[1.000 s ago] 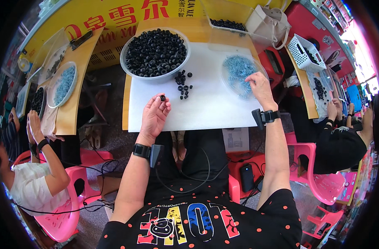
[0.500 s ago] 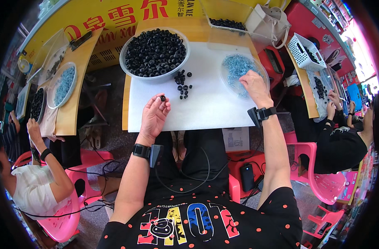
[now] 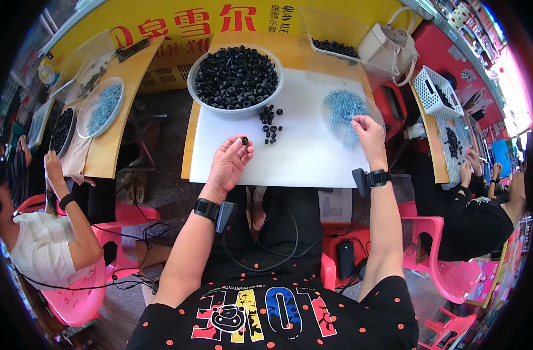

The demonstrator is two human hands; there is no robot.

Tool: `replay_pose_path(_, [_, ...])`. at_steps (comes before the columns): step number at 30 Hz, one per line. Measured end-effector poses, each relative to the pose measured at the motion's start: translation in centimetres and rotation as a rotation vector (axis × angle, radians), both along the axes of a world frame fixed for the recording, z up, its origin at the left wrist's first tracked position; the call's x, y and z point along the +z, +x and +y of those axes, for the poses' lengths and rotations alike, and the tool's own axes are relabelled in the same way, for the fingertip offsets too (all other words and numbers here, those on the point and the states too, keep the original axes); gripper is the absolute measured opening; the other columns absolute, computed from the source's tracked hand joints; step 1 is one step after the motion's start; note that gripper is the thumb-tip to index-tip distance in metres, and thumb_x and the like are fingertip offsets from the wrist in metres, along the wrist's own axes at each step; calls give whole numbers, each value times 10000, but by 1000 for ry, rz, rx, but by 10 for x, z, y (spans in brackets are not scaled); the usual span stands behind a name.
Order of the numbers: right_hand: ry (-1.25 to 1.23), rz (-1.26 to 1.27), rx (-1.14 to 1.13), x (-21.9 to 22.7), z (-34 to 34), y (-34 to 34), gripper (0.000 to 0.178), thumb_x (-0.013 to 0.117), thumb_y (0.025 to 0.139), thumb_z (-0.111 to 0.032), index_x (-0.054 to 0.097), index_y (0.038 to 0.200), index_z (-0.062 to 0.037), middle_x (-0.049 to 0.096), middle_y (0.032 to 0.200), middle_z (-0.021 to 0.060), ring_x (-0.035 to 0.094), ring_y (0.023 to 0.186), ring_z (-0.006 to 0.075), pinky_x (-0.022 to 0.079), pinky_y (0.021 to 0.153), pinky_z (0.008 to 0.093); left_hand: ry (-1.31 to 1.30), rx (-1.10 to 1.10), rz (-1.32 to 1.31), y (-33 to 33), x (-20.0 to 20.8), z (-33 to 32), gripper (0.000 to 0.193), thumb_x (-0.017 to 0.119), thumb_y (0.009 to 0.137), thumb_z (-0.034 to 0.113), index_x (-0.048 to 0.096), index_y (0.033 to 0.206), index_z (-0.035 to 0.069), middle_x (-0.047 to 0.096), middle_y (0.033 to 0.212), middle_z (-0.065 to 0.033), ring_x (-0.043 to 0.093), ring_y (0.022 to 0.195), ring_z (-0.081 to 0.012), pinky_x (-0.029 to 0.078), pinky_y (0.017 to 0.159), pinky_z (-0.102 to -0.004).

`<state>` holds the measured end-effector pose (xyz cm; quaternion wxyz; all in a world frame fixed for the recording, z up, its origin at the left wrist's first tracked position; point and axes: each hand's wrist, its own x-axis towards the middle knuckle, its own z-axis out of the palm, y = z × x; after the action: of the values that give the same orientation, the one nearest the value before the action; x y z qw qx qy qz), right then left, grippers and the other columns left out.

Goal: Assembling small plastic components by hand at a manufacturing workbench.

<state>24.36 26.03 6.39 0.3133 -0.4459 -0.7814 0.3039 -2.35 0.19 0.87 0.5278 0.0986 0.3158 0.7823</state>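
Note:
Between the fingertips of my left hand (image 3: 228, 162) is a small, round black bead-like part (image 3: 244, 140), held above the near left of the white mat (image 3: 290, 163). My right hand (image 3: 369, 137) is over the right side of a shallow clear tray (image 3: 332, 135) of tiny translucent blue pieces (image 3: 343, 107). Its thumb and fingers are pinched together; whatever is between them is too small to make out. A large round tub (image 3: 237, 111), heaped with black parts (image 3: 236, 76), stands far left on the mat. Several loose black parts (image 3: 267, 129) lie beside it.
An open clear box (image 3: 336, 53) with black parts and a cream handbag (image 3: 389, 51) are at the back right. People work at side tables: one in a white top (image 3: 50, 245) at left, others at right near a white basket (image 3: 434, 93). Cables hang below.
The whole view has shifted, so the table sits further right in the picture. My right hand has drawn back slightly towards me over the blue pieces. My left hand still holds the black part.

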Motion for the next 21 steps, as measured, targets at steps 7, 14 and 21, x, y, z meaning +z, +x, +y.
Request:
replay_pose_path(7, [-633,793,63,-25,-7,15,233,676,858,-52,664,1078,26,679,947,70,509,665,41,394,596,163,-94,-27,104,9,8,-3,231,537,973,143,569,1160,10,642,988,-98,638,872,-156,538,800,-265])
replay_pose_path(14, [98,150,-2,-13,-8,18,184,683,850,-133,708,954,17,701,761,64,571,617,103,451,579,255,-72,25,74,15,8,-6,232,538,972,126,568,1162,-4,638,977,-100,636,867,-162,543,803,-275])
replay_pose_path(21, [110,-68,-71,-6,-16,17,223,688,849,-187,705,910,27,679,700,43,580,628,124,451,603,291,-71,12,96,14,7,-6,218,541,969,113,567,1150,-6,636,976,-105,635,871,-165,545,809,-282])
